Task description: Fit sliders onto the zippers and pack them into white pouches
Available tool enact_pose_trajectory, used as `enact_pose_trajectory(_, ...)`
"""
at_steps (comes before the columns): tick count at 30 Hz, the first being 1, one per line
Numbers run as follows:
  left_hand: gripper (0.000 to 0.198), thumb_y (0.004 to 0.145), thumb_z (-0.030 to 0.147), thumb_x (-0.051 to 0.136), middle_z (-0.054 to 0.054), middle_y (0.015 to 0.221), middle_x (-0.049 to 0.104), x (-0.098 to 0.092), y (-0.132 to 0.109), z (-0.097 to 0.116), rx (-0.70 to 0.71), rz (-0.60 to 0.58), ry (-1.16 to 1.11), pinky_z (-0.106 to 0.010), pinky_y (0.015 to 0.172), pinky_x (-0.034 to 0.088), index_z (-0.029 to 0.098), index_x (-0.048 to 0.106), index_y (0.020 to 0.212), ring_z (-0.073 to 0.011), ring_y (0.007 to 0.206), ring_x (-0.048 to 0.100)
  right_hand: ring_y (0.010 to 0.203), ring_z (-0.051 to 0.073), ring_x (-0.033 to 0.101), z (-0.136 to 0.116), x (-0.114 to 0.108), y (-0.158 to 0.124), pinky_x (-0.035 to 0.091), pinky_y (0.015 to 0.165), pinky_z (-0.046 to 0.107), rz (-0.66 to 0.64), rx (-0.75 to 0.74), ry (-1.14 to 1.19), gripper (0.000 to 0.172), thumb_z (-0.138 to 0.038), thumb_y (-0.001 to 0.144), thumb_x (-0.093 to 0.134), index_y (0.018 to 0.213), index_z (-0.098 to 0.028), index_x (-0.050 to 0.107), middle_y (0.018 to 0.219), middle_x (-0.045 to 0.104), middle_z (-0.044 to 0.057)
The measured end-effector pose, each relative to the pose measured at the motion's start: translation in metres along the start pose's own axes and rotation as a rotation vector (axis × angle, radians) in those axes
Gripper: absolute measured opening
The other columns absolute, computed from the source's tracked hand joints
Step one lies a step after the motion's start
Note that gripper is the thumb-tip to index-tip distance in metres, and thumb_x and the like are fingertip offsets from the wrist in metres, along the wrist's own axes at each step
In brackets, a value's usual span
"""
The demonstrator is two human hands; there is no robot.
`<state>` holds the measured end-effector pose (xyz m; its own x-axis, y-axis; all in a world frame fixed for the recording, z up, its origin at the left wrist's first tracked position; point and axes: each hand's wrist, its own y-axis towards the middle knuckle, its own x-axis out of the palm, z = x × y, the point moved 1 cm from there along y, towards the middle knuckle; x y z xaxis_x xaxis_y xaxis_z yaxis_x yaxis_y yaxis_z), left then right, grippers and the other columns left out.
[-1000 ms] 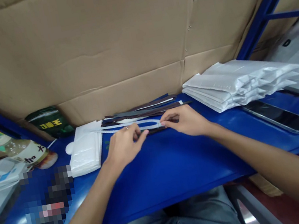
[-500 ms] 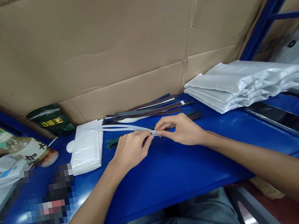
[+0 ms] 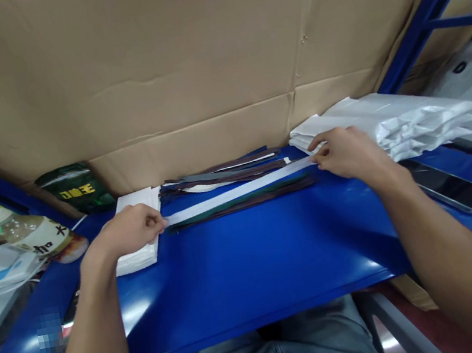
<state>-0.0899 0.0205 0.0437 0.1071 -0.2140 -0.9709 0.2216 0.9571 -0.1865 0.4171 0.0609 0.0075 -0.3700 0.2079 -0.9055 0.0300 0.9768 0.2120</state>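
Observation:
A long white zipper strip [image 3: 239, 192] is stretched taut just above the blue table [image 3: 257, 270]. My left hand [image 3: 129, 232] pinches its left end, over the edge of a small white packet stack [image 3: 142, 254]. Its right end is pinched by my right hand [image 3: 345, 152], close to a pile of white plastic bags [image 3: 399, 120]. Under the white strip lie dark green and brown strips [image 3: 245, 202]. Behind it rests a bundle of dark strips [image 3: 222, 176].
A cardboard wall [image 3: 181, 70] closes off the back. A phone [image 3: 452, 187] lies at the right on the table. A green pouch [image 3: 76, 189], a plastic bottle [image 3: 17, 233] and white clutter sit at the left. My knees show below the table's front edge.
My hands were close together at the table's middle, working the white strip. They have spread apart, left hand leftward and right hand rightward, pulling the strip out straight.

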Motion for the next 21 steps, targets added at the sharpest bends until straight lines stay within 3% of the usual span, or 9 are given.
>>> enact_pose_trajectory(3,0.031,0.088,0.045,0.062,-0.003,0.064,0.073,0.009,0.003,0.006,0.018,-0.091,-0.078,-0.03,0.067,0.048,0.025,0.074,0.068,-0.021,0.064,0.069,0.076,0.026,0.076,0.003,0.0,0.0,0.055,0.076,0.038,-0.137,-0.005,-0.044,0.021,-0.02,0.083,0.073,0.103,-0.025,0.079,0.075,0.079,0.003)
enact_pose_trajectory(6,0.034,0.088,0.049,0.063,-0.003,0.062,0.072,0.017,0.009,0.01,-0.043,-0.059,-0.072,-0.031,0.066,0.046,0.024,0.073,0.067,-0.0208,0.06,0.067,0.067,0.024,0.073,0.003,0.003,-0.001,0.051,0.066,0.036,-0.244,0.005,-0.044,0.022,-0.03,0.084,0.076,0.106,-0.024,0.079,0.07,0.077,0.002)
enact_pose_trajectory(10,0.046,0.09,0.061,0.064,-0.003,0.057,0.068,0.018,0.01,0.004,-0.066,-0.011,-0.039,-0.031,0.066,0.046,0.024,0.069,0.063,-0.0213,0.059,0.066,0.085,0.033,0.075,0.006,0.004,-0.001,0.052,0.074,0.042,-0.142,-0.053,-0.146,0.042,-0.058,0.087,0.076,0.108,-0.022,0.079,0.091,0.082,0.01)
enact_pose_trajectory(12,0.05,0.09,0.067,0.064,-0.004,0.057,0.068,0.016,0.009,0.002,-0.094,0.072,-0.016,-0.031,0.065,0.046,0.024,0.069,0.064,-0.0224,0.061,0.066,0.093,0.037,0.075,0.004,0.005,-0.002,0.053,0.08,0.045,-0.056,-0.088,-0.186,0.046,-0.063,0.09,0.071,0.108,-0.022,0.079,0.101,0.082,0.013)
enact_pose_trajectory(14,0.049,0.092,0.068,0.063,-0.005,0.066,0.073,0.013,0.013,0.0,-0.112,0.22,-0.01,-0.031,0.065,0.047,0.024,0.072,0.072,-0.0241,0.068,0.069,0.094,0.036,0.075,-0.001,0.006,-0.004,0.053,0.081,0.045,-0.007,-0.138,-0.151,0.042,-0.061,0.094,0.067,0.109,-0.024,0.08,0.103,0.082,0.011)
enact_pose_trajectory(17,0.035,0.096,0.057,0.063,-0.006,0.091,0.081,0.011,0.033,0.003,-0.088,0.413,-0.033,-0.032,0.075,0.051,0.025,0.078,0.092,-0.0259,0.085,0.074,0.088,0.03,0.076,-0.016,0.008,-0.008,0.052,0.077,0.04,0.015,-0.242,-0.03,0.034,-0.056,0.097,0.067,0.106,-0.027,0.081,0.1,0.083,0.007)
enact_pose_trajectory(21,0.033,0.101,0.039,0.06,-0.01,0.112,0.081,0.012,0.079,0.011,-0.101,0.426,0.086,-0.039,0.094,0.054,0.026,0.081,0.122,-0.0304,0.104,0.073,0.082,0.027,0.075,-0.033,0.011,-0.013,0.051,0.072,0.036,0.019,-0.339,0.05,0.029,-0.05,0.099,0.067,0.105,-0.026,0.081,0.093,0.082,0.005)
